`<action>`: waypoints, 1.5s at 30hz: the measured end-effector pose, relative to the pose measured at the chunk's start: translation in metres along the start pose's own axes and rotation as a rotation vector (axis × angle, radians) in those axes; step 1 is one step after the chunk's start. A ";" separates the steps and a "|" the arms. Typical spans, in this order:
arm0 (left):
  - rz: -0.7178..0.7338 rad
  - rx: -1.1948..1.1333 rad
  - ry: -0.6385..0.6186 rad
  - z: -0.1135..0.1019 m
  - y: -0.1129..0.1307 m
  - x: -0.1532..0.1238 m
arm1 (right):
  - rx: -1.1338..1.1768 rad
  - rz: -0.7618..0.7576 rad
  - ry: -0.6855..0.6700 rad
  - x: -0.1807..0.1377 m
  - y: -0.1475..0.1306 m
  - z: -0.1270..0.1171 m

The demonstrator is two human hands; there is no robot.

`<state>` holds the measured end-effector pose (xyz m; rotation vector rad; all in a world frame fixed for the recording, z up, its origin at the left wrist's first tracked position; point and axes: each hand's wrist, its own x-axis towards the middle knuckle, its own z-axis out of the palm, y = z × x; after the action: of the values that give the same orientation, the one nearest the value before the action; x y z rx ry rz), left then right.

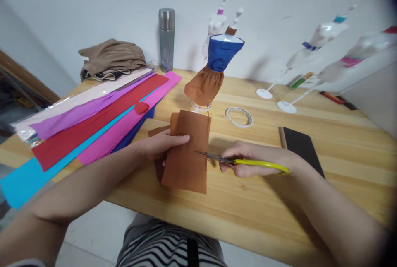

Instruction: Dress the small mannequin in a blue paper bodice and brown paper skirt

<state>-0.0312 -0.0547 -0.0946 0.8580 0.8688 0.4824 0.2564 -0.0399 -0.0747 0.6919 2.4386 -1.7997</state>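
My left hand (164, 143) grips a folded piece of brown fabric (189, 167) above the table, thumb on top and fingers underneath. More brown cloth hangs behind it on the left. In my right hand (240, 155) is a pair of scissors with yellow handles (260, 164). The blades point left, and their tip lies over the right part of the fabric; whether they are cutting into it I cannot tell. Just beyond stands a small white mannequin dressed in a blue top (225, 51) and a gathered brown skirt (206, 85).
Strips of coloured fabric (102, 122) spread over the left side, near a brown cloth heap (113, 58) and a thermos (166, 39). A tape roll (238, 116) and a black notebook (300, 147) lie to the right. More mannequins (328, 35) stand along the wall.
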 end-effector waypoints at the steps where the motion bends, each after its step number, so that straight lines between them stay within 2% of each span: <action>1: 0.003 0.004 -0.013 0.000 -0.001 0.000 | 0.002 0.004 -0.001 0.000 0.001 0.000; 11: 0.006 -0.001 -0.050 -0.002 -0.005 0.004 | -0.011 -0.021 0.069 0.000 0.013 0.002; 15: 0.021 -0.032 -0.076 0.001 -0.003 0.002 | -0.024 0.016 0.076 0.000 0.014 0.002; 19: 0.037 -0.058 -0.042 0.003 -0.002 0.002 | -0.036 0.052 0.071 0.000 0.012 0.000; 26: 0.031 -0.085 -0.004 0.001 -0.003 0.006 | -0.007 -0.004 0.060 -0.005 0.010 -0.001; 35: 0.043 -0.095 -0.047 0.003 -0.007 0.008 | -0.037 -0.101 0.059 -0.002 0.012 -0.002; 45: 0.064 -0.100 -0.048 0.003 -0.008 0.009 | -0.018 -0.022 0.048 -0.004 0.009 -0.001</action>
<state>-0.0236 -0.0549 -0.1041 0.8045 0.7684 0.5543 0.2633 -0.0386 -0.0811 0.7179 2.4994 -1.7879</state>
